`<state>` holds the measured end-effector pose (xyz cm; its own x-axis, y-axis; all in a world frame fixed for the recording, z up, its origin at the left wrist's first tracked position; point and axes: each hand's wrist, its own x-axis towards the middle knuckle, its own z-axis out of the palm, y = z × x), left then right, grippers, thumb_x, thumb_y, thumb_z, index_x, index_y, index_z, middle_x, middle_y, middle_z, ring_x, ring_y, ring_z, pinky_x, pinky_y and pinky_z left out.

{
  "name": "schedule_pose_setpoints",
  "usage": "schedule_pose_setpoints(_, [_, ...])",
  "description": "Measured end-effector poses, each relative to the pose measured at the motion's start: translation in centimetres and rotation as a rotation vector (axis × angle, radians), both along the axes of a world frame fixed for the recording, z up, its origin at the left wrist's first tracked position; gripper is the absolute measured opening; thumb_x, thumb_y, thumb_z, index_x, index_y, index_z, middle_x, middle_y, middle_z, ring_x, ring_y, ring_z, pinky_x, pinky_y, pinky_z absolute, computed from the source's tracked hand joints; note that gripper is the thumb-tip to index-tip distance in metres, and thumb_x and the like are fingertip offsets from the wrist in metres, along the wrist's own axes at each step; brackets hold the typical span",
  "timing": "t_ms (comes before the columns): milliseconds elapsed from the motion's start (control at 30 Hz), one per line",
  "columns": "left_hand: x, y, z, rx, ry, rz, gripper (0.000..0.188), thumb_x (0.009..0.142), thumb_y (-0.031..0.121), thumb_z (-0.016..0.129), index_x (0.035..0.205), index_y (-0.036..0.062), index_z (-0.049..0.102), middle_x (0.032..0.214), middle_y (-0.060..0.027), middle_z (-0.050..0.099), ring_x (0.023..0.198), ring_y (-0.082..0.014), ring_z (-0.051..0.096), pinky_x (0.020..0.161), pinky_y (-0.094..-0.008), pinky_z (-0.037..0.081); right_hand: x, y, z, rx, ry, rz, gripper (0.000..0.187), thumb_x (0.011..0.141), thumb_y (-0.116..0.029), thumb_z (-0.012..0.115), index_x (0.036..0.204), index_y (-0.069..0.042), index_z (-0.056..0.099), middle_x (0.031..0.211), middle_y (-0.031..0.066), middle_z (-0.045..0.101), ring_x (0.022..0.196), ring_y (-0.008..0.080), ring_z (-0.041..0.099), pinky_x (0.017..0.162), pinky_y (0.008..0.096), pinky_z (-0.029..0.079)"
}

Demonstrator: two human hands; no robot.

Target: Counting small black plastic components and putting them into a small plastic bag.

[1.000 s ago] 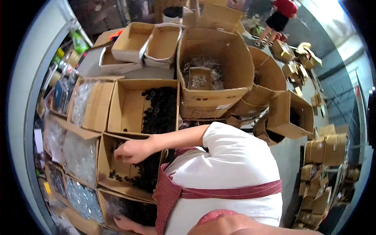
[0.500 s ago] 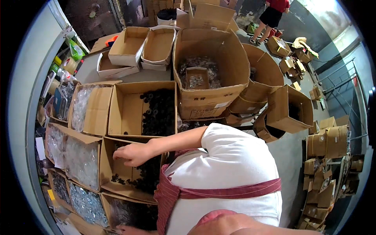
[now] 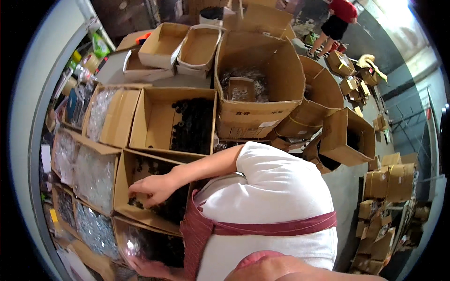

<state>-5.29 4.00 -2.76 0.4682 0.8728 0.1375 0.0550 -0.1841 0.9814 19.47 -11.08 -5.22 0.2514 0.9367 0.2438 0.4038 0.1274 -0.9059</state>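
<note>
My right hand (image 3: 153,188) reaches down into a cardboard box (image 3: 123,192) of small black parts (image 3: 164,210). Its fingers are bent but apart, with the tips over a few loose black pieces; I see nothing held in them. At the bottom edge, my left hand (image 3: 152,268) is blurred by motion, its fingers unclear, at the near side of another box. A shiny clear plastic bag (image 3: 132,242) and dark parts (image 3: 164,248) lie in that box, the bag just beyond the hand. Whether the hand grips anything cannot be made out.
Boxes of clear plastic bags (image 3: 93,175) and shiny metal pieces (image 3: 96,229) stand to the left. Beyond is a box of black round parts (image 3: 194,124). A tall carton (image 3: 260,112) stands behind, with shallow boxes (image 3: 161,47) beside it. Another person (image 3: 335,25) stands far right.
My right hand has gone lower, toward the loose black pieces. My left hand has come further into view, near the clear bag. The whole view has shifted slightly.
</note>
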Motion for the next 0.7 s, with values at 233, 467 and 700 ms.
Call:
schedule_pose_setpoints(233, [4.5,-5.5,1.8,-0.256,-0.089,-0.109,0.038,0.101,0.019,0.050,0.127,-0.0079,0.057,0.121,-0.0179,0.061,0.110,-0.0250,0.060,0.094,-0.0364,0.050,-2.7,0.4,2.1,-0.238,0.418,0.345,0.033,0.089,-0.018,0.070,0.114,0.003,0.064,0.087,0.0122,0.071,0.074,0.0177,0.071,0.065,0.0297,0.056])
schedule_pose_setpoints(467, [3.5,-4.5,3.0,-0.323,-0.159,-0.095,0.031,0.092,0.014,0.062,0.115,-0.0071,0.065,0.104,-0.0152,0.071,0.094,-0.0213,0.069,0.074,-0.0300,0.055,-1.9,0.4,3.6,-0.355,0.617,0.340,0.025,0.095,-0.010,0.060,0.111,0.009,0.060,0.088,0.0150,0.067,0.066,0.0225,0.071,0.057,0.0290,0.060])
schedule_pose_setpoints(700, [4.0,-4.8,0.9,0.040,-0.141,0.000,0.024,0.081,0.009,0.078,0.074,0.0065,0.055,0.069,0.0032,0.059,0.062,-0.0011,0.046,0.055,-0.0202,0.037,-0.5,1.4,3.4,0.080,-0.001,0.200,0.031,0.089,0.001,0.063,0.120,0.001,0.060,0.115,0.0067,0.065,0.111,0.0166,0.060,0.095,0.0311,0.048])
